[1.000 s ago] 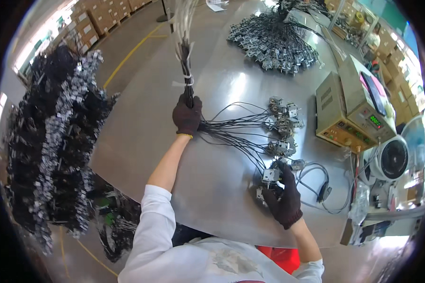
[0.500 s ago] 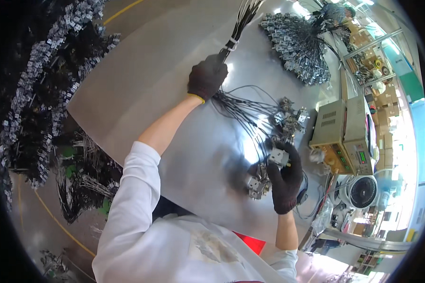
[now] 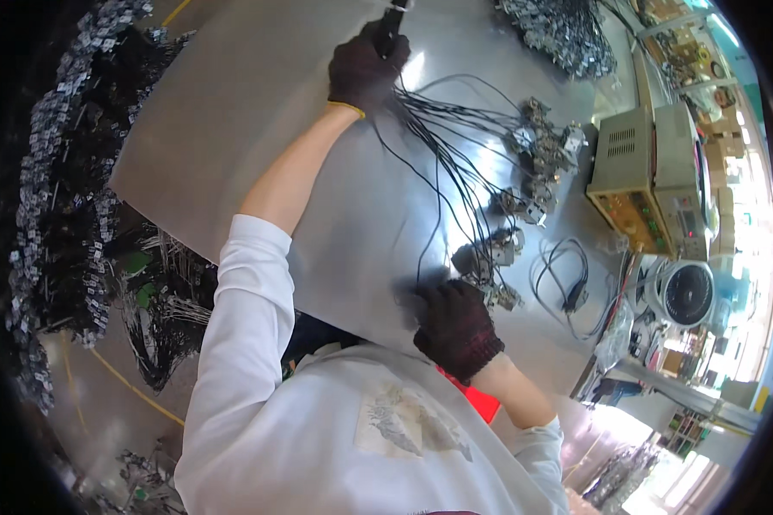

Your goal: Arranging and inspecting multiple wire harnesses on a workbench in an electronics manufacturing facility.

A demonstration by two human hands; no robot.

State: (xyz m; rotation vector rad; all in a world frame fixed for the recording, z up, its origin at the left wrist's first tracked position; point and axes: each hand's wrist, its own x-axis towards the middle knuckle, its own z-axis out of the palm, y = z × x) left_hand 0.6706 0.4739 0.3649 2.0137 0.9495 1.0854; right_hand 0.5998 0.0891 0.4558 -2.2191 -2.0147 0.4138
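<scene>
My left hand (image 3: 368, 73), in a dark knit glove, is closed around a bundle of black cables (image 3: 442, 142) near the far edge of the view. From that fist the cables fan out to the right and toward me. Many end in small silvery metal connectors (image 3: 537, 176), lying in a loose row on the table. My right hand (image 3: 459, 326), gloved too, is low over the metal tabletop (image 3: 335, 266), just left of the nearest connectors (image 3: 502, 249). One cable runs down to its fingertips, which are smeared by motion; whether they grip its end is hidden.
Right of the connectors stands a boxy bench instrument (image 3: 627, 180), with a round fan (image 3: 685, 292) nearer me. A looped cord (image 3: 567, 292) lies on the table. More cable bundles pile up at the far right (image 3: 567, 34) and beyond the table's left edge (image 3: 51, 215).
My right hand has left the white block-shaped connector it held and moved left and nearer me. My left hand still grips the bundle. The whole view has shifted slightly.
</scene>
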